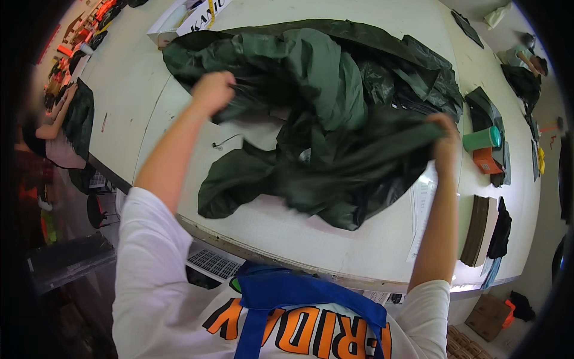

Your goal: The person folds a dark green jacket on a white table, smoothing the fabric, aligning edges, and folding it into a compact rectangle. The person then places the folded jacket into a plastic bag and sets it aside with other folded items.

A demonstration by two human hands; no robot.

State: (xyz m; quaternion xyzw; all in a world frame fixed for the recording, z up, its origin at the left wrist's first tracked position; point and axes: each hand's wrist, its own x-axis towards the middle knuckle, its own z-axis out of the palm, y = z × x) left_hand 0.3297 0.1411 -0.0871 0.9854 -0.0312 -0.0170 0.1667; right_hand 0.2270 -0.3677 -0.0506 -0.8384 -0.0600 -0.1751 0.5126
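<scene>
A large dark green garment [329, 78] of thin, shiny cloth lies crumpled across the white table in front of me. My left hand [213, 93] is closed at its left side, with a fold of the cloth at the fingers. On the other side my right hand [443, 134] grips an edge of the same garment and holds it raised off the table, and that part is smeared by motion. One loose piece, perhaps a sleeve, spreads toward the near left. A small dark cord [227, 142] rests on the table between the folds.
The white table [143, 107] reaches out all around. A white box [179, 24] with a yellow tape measure stands at the far left. On the right are a green cup [482, 139], an orange box [487, 160] and stacked brown card [475, 230]. Other people work at both sides.
</scene>
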